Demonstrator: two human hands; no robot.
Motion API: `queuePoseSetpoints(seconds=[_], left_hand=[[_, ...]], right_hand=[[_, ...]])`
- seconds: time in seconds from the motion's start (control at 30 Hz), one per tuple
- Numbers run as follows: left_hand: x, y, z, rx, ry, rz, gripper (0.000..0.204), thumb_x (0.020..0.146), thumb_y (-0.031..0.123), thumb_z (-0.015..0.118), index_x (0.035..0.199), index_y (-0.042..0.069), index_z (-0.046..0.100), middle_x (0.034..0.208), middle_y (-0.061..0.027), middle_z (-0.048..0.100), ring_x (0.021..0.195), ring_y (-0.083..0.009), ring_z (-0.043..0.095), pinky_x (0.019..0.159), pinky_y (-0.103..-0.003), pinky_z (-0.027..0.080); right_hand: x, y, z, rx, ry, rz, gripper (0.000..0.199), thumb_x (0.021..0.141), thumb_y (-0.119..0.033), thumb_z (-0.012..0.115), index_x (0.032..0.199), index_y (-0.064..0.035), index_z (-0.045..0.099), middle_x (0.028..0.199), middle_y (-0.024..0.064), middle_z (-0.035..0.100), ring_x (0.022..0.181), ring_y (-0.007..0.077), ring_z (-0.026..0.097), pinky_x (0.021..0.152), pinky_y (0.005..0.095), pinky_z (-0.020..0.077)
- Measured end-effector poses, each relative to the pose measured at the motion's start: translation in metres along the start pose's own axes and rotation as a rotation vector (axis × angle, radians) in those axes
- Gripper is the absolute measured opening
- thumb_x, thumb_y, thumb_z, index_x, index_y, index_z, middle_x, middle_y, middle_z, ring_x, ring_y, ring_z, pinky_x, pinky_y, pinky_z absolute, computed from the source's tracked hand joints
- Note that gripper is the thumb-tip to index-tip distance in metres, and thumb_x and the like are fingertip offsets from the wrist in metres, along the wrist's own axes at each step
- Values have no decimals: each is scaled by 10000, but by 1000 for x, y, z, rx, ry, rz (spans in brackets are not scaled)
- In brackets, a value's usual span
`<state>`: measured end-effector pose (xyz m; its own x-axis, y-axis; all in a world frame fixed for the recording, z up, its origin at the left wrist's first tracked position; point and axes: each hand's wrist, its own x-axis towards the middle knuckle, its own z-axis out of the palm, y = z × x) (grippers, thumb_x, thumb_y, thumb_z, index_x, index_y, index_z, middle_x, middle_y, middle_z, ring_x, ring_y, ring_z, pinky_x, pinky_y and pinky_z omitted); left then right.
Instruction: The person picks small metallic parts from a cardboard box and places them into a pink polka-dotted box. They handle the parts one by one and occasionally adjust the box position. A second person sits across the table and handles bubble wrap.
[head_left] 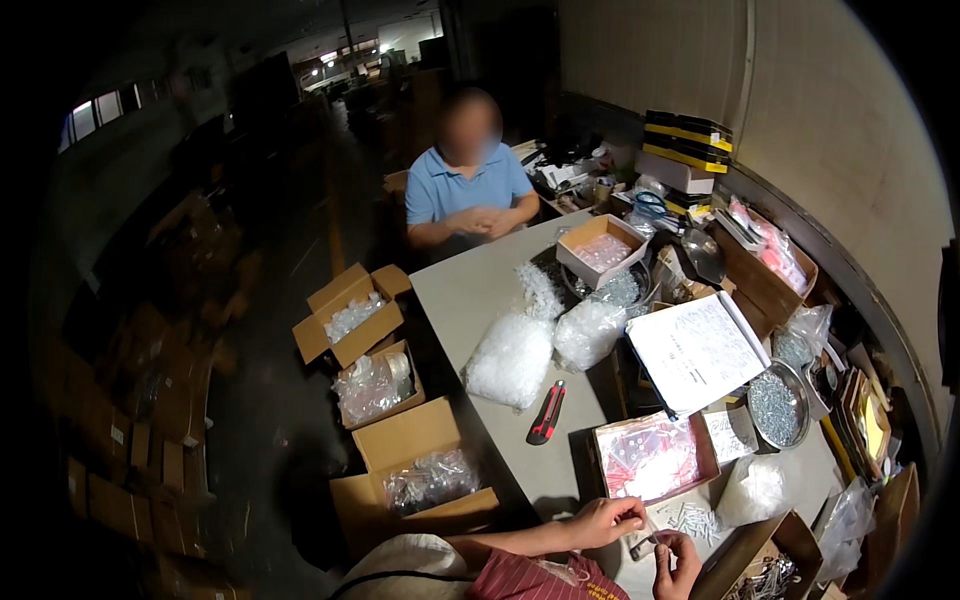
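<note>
At the table's near edge, my left hand (605, 522) is closed, thumb and fingertips pinched together. My right hand (678, 568) is just to its right, its fingers also closed. Something thin and pale shows between the two hands, too small to make out. Just beyond them lies a pile of small white plastic plugs (692, 520). A shallow box (709, 452) of red-and-clear small plastic bags stands beyond my left hand. A clear bag of white pieces (755, 490) rests right of the pile.
A red-and-black utility knife (546, 412) lies mid-table near large bags of white pieces (510, 360). A clipboard with paper (697, 352) and a metal bowl of screws (778, 408) are at right. Open cartons (410, 436) stand left. Across the table sits a person in a blue shirt (468, 190).
</note>
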<state>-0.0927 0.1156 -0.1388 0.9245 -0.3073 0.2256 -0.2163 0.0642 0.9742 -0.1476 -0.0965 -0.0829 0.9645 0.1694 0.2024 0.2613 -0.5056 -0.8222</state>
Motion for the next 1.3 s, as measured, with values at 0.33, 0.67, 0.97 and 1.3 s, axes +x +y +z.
queuePoseSetpoints(seconds=[0.33, 0.67, 0.97, 1.3], left_hand=[[0, 6, -1, -205, -308, -404, 268, 960, 207, 716, 1114, 1, 640, 869, -60, 732, 709, -87, 679, 597, -255, 532], [-2, -5, -13, -552, -223, -470, 253, 1038, 156, 587, 1216, -18, 625, 1087, -109, 734, 871, -130, 703, 700, -249, 546], [29, 45, -89, -897, 233, -305, 416, 1044, 192, 505, 1418, 11, 517, 1377, -117, 627, 1173, -197, 633, 1001, -351, 502], [16, 51, -155, -1014, 355, -259, 535, 1086, 392, 426, 1490, 42, 444, 1455, -138, 549, 1313, -255, 545, 1095, -386, 423]], right_hand=[[17, 3, 12, 843, 312, 420, 160, 1022, -152, 606, 1020, -5, 542, 974, 150, 678, 825, 264, 726, 728, 375, 619], [-6, 37, 26, 891, 139, 539, 168, 955, -75, 632, 1092, 16, 598, 1001, 138, 697, 813, 230, 710, 757, 349, 599], [95, -56, 7, 1258, -86, 223, 843, 775, -100, 720, 1524, 8, 349, 1367, 270, 582, 765, 271, 711, 636, 335, 541], [130, 48, 75, -316, -195, -47, 783, 703, -22, 753, 1423, 1, 445, 1374, 271, 514, 1149, 471, 585, 946, 468, 528]])
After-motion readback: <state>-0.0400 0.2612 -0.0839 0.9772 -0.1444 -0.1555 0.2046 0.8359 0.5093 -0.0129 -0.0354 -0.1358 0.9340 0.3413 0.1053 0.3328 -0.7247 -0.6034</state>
